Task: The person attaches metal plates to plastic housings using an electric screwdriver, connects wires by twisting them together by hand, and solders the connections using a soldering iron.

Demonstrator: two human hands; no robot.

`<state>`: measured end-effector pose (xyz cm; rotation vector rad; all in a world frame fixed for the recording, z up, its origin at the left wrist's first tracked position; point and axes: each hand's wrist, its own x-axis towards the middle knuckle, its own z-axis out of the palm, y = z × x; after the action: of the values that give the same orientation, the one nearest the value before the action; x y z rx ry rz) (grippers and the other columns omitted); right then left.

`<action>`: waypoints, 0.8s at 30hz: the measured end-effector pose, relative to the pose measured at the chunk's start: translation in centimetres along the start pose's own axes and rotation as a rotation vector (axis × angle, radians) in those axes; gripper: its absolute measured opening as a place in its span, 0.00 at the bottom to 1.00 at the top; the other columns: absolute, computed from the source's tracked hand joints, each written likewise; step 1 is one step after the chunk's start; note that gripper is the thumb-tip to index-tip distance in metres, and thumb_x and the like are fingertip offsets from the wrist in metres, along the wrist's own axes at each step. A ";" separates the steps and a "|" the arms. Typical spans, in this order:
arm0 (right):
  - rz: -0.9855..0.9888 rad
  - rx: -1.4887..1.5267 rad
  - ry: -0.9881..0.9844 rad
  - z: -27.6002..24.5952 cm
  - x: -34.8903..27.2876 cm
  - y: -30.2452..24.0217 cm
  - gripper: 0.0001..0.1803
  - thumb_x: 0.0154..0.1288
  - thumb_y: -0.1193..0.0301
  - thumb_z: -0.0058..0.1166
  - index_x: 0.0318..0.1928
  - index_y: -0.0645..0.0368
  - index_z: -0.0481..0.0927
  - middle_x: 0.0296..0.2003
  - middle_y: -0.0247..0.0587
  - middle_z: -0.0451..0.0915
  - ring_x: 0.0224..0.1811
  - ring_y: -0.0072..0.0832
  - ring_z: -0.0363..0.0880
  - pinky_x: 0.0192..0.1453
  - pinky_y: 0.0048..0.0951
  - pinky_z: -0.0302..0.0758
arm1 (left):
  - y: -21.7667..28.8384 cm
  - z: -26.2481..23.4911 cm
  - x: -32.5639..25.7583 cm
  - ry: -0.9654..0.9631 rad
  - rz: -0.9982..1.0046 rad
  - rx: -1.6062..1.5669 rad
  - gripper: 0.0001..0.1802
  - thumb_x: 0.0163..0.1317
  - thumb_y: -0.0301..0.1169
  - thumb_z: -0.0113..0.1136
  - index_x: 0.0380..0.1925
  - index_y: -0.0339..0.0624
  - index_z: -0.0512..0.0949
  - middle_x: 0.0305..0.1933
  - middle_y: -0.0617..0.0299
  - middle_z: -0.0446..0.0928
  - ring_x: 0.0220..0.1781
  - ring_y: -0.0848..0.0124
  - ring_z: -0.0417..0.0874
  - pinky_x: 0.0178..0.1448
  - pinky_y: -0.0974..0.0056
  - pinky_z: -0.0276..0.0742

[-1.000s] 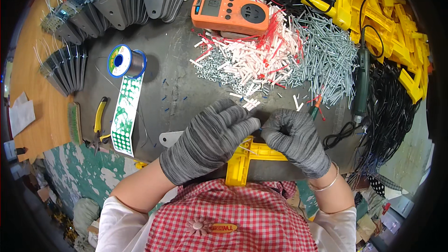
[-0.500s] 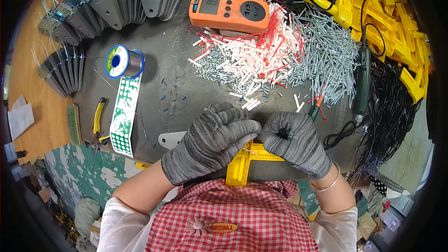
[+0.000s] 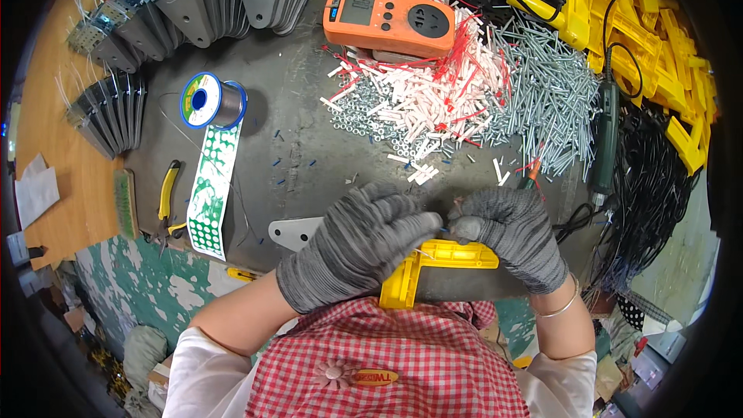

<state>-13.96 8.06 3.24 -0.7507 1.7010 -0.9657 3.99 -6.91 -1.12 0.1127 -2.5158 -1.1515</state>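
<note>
Both my hands wear grey knitted gloves and work close together at the near edge of the bench. My left hand (image 3: pixel 360 236) has its fingers bent together, with a tiny blue bit at the fingertips; what it grips is too small to name. Just to its right, my right hand (image 3: pixel 511 232) is closed in a pinch, and whatever it holds is hidden. Below the hands lies a yellow plastic bracket (image 3: pixel 458 254), partly covered by my left hand, with a thin pale wire end on it. A grey metal plate (image 3: pixel 294 232) with holes pokes out beside my left hand.
An orange meter (image 3: pixel 379 19) stands at the back beside white sleeves with red wires (image 3: pixel 433 101) and a heap of screws (image 3: pixel 542 93). Left are a solder spool (image 3: pixel 213 101), a sticker strip (image 3: pixel 209 201) and yellow-handled cutters (image 3: pixel 167 193). A soldering iron (image 3: pixel 604 139) lies right.
My hands have drawn slightly apart. The right hand has shifted right and turned, uncovering more of the yellow bracket. The whole view has shifted a little.
</note>
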 end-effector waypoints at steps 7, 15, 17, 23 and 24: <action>0.187 0.067 -0.003 0.5 0.9 -1.2 0.16 0.68 0.67 0.57 0.50 0.66 0.82 0.33 0.39 0.85 0.38 0.23 0.83 0.46 0.26 0.79 | 4.0 0.2 2.2 -0.216 0.269 0.296 0.17 0.56 0.35 0.57 0.46 0.48 0.82 0.37 0.64 0.79 0.44 0.62 0.79 0.42 0.56 0.75; 0.155 0.133 0.124 0.7 1.2 -0.7 0.15 0.64 0.62 0.64 0.39 0.64 0.83 0.23 0.31 0.79 0.18 0.15 0.71 0.22 0.18 0.65 | -2.8 0.2 4.2 -0.203 0.004 0.596 0.17 0.56 0.34 0.60 0.46 0.45 0.80 0.44 0.55 0.78 0.46 0.56 0.77 0.53 0.51 0.73; 0.208 0.132 0.113 0.6 1.1 -1.1 0.14 0.64 0.63 0.64 0.36 0.64 0.83 0.22 0.31 0.79 0.18 0.15 0.71 0.22 0.18 0.64 | -2.0 0.0 4.9 -0.287 -0.152 0.565 0.15 0.56 0.31 0.61 0.44 0.43 0.79 0.47 0.53 0.77 0.48 0.54 0.77 0.55 0.52 0.73; 0.216 0.111 0.073 0.5 1.2 -1.4 0.14 0.67 0.66 0.60 0.40 0.67 0.83 0.27 0.36 0.82 0.23 0.16 0.74 0.28 0.22 0.71 | -0.6 0.2 2.8 -0.083 -0.096 0.273 0.13 0.57 0.27 0.63 0.43 0.42 0.78 0.43 0.54 0.80 0.47 0.55 0.80 0.58 0.54 0.73; 0.216 0.111 0.071 0.5 1.3 -1.3 0.14 0.67 0.66 0.60 0.40 0.67 0.83 0.27 0.36 0.82 0.23 0.16 0.74 0.28 0.22 0.71 | -0.2 -0.1 3.1 -0.026 -0.068 0.221 0.14 0.57 0.26 0.63 0.45 0.42 0.78 0.40 0.54 0.81 0.45 0.55 0.82 0.56 0.53 0.74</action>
<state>-13.80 6.22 3.69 -0.4537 1.7339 -0.9355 1.16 -7.80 -0.32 0.2440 -2.6738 -0.9004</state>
